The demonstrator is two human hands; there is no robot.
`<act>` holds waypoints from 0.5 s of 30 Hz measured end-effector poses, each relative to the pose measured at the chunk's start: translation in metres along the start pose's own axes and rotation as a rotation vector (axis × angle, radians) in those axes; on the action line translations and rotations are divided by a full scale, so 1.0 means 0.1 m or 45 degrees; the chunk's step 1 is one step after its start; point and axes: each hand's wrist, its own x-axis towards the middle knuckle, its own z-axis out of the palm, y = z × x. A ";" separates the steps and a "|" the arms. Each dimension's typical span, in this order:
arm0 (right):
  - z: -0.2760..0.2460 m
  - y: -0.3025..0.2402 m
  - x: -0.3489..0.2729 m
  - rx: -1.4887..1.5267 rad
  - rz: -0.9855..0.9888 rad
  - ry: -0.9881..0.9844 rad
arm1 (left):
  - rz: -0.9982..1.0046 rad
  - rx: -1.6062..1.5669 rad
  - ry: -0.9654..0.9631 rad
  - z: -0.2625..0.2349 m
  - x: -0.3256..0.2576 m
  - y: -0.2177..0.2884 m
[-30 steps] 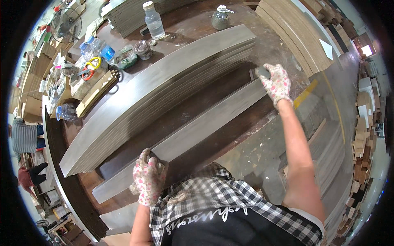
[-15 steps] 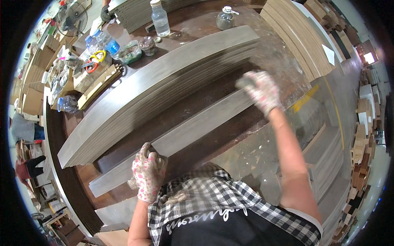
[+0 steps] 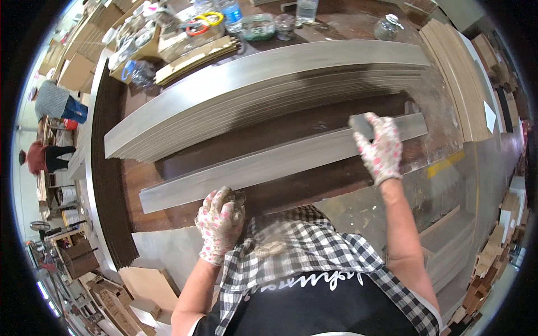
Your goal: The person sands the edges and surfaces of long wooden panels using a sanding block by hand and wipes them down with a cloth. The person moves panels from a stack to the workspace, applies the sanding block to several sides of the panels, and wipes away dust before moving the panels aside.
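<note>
In the head view, a long flat grey wooden board (image 3: 269,162) lies across a dark brown work table (image 3: 314,187), right in front of the person. The right hand (image 3: 381,148), in a white glove with pink spots, is near the far right end of the board. It is closed around a small grey sanding block (image 3: 361,126) and presses the block down on the top of the board. The left hand (image 3: 219,224), in the same kind of glove, is at the near edge of the board, closer to its left end. Its fingers are curled and it rests against the board's edge; I cannot tell if it holds anything.

Just behind the board sits a big stack of long grey boards (image 3: 252,95), with a strip of dark table between them. Behind the stack are clear plastic bottles (image 3: 231,14) and a small glass jar (image 3: 388,27). A pile of pale brown wooden planks (image 3: 454,78) lies to the right. The person wears a black and white checked shirt (image 3: 302,257).
</note>
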 end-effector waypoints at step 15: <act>1.26 -4.38 -0.42 0.656 -0.720 -0.474 | -0.010 -0.337 -0.336 0.14 -0.90 -1.31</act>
